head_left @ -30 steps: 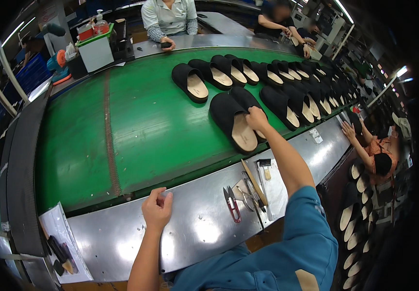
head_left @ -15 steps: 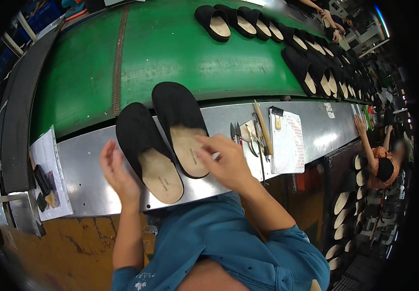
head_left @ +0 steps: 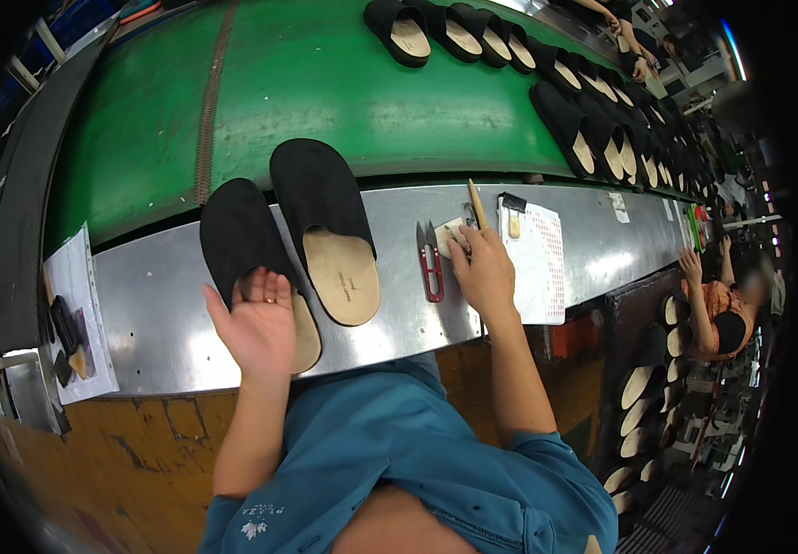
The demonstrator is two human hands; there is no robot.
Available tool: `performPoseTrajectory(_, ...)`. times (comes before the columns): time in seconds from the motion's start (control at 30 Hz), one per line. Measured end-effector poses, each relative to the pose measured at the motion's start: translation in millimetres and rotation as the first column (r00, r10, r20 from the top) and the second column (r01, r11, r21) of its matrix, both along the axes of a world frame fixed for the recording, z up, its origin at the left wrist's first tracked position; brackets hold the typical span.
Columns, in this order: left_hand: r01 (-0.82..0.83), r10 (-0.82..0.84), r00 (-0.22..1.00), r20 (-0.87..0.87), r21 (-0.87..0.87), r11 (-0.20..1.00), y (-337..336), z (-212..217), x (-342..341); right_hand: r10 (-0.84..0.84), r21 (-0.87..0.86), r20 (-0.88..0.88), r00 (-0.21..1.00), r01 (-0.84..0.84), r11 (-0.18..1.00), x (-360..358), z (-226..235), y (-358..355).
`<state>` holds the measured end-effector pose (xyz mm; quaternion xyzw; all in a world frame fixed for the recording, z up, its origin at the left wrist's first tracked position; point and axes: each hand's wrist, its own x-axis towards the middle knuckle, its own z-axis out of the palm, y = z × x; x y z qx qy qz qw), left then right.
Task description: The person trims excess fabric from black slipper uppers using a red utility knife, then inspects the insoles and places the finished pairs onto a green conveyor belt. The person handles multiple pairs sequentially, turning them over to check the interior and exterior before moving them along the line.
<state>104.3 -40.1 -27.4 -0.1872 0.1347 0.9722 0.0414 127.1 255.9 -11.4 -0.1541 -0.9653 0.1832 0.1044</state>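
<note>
Two black clogs with beige insoles lie side by side on the metal ledge, toes pointing away over the belt's edge. Above the left clog (head_left: 237,217) my left hand (head_left: 265,323) is open, palm up, fingers partly curled and nothing in them. The right clog (head_left: 325,208) lies untouched. My right hand (head_left: 489,277) reaches down among the tools, its fingers bent and closed at a whitish piece (head_left: 452,237); what they grip is hidden. Just left of that hand lie red-handled thread snips (head_left: 432,272). A wooden stick (head_left: 477,205) pokes out beyond the fingers.
A green conveyor belt (head_left: 307,102) carries rows of black clogs (head_left: 561,120) at the far right. Paper sheets (head_left: 539,263) lie right of my hand; a sleeved sheet (head_left: 94,323) with tools lies left. More clogs (head_left: 637,388) stand at right, near a co-worker (head_left: 731,314).
My right hand has left the right clog and moved right to the tools. My left hand has swung right, from beside the left clog to above it. The view has shifted slightly.
</note>
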Motion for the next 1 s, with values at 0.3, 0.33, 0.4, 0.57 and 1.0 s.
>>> performPoseTrajectory(0.3,-0.162,0.119,0.985,-0.128,-0.413,0.896,-6,24,1,-0.041,-0.089,0.087,0.995,0.048,0.995,-20,-4,-9)
performPoseTrajectory(0.33,-0.125,0.054,0.985,-0.162,-0.466,0.876,-10,25,9,-0.018,-0.111,-0.021,1.0,0.016,0.994,-23,-22,-1)
performPoseTrajectory(0.4,-0.065,-0.057,0.971,-0.232,-0.488,0.87,-23,18,17,-0.039,-0.466,-0.024,0.999,0.023,0.884,-29,-31,6)
performPoseTrajectory(0.57,-0.09,-0.203,0.897,-0.393,-0.61,0.787,-17,52,34,0.045,-0.807,-0.069,0.997,-0.082,0.585,-40,-41,23)
performPoseTrajectory(1.0,-0.064,-0.553,0.757,-0.348,-0.882,0.467,3,64,52,0.302,-0.576,-0.619,0.725,-0.68,0.453,-25,80,-161)
